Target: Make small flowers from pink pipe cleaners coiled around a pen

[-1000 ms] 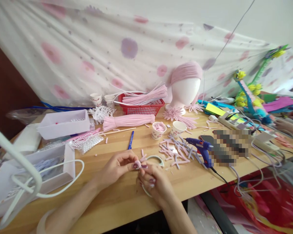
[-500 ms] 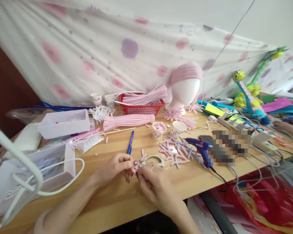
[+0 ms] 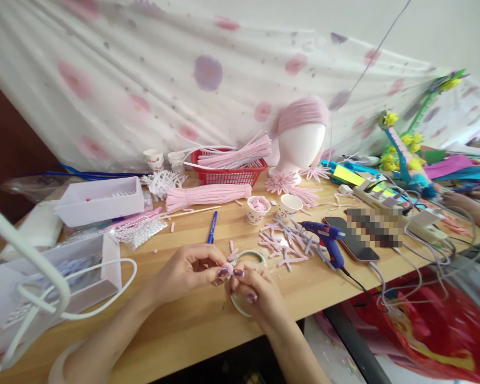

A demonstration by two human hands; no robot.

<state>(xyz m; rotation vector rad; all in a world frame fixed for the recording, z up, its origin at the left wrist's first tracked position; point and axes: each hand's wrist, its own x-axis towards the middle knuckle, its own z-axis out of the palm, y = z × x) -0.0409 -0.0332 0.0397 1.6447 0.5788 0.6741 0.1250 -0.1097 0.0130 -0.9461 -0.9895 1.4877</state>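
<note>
Fingertips of both hands meet around a small fuzzy pink piece of chenille stem (image 3: 228, 268). My left hand (image 3: 188, 272) pinches it from the left between thumb and fingers. From the right, my right hand (image 3: 260, 290) pinches the same piece, with its other fingers curled. Pale green-handled scissors (image 3: 259, 256) show around my right hand, one loop above it and one below; the blades are hidden, and I cannot tell whether the hand bears them. Short pink stem bits (image 3: 232, 249) lie just beyond the fingers, with a blue pen (image 3: 213, 228) behind.
Cut stems (image 3: 278, 242), paper cups (image 3: 257, 216), a blue glue gun (image 3: 328, 237) and a phone (image 3: 354, 242) lie to the right. Behind are a stem bundle (image 3: 208, 196), a red basket (image 3: 228, 177) and a mannequin head (image 3: 303, 141). White boxes (image 3: 100, 205) and a cable stand left; another person's hand (image 3: 464, 205) is far right.
My right hand has turned and its fingertips now pinch the pink piece along with my left. A second scissor loop shows below that hand. The view has shifted slightly.
</note>
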